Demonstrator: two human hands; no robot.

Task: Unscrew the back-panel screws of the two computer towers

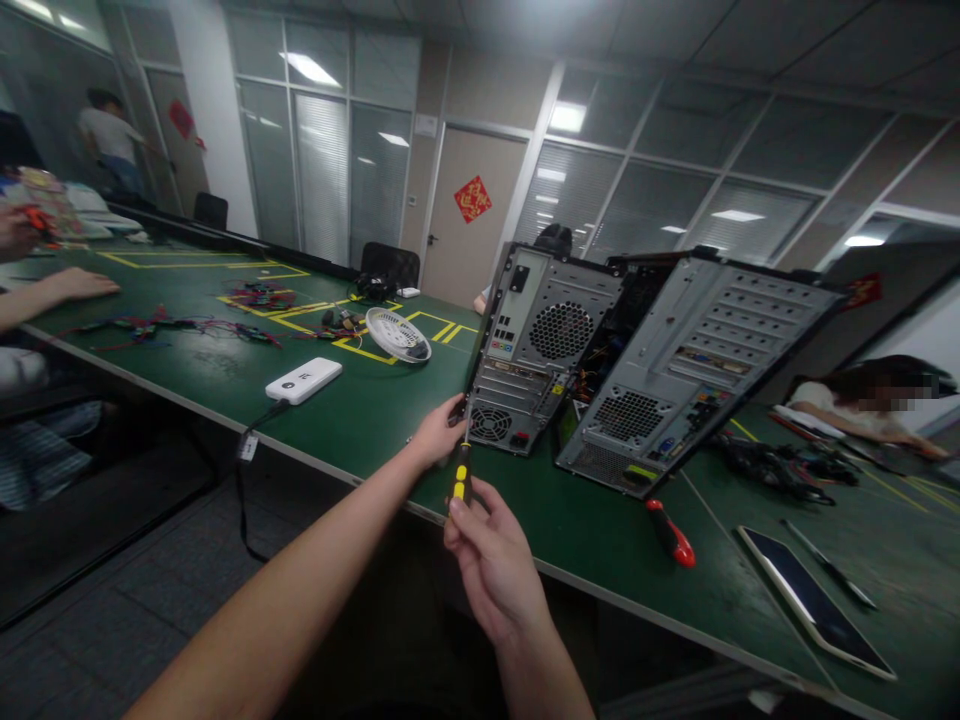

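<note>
My right hand [491,560] is closed around the black and yellow handle of a screwdriver [462,478]. Its shaft points up to the lower left edge of a computer tower [517,395], whose back panel faces me. At that same edge my left hand [439,432] grips the side of the tower, its fingertips partly hidden. A second computer tower [637,400] stands tilted just to the right, with wires showing between the two. In front of it lies a screwdriver with a red and black handle [673,537].
On the green table are a white power bank [304,381] with a cable, a white oval basket [399,335], and tangled wires [180,325]. To the right lie a phone [814,600], a pen [829,565] and black cables [787,468]. Other people sit at both sides.
</note>
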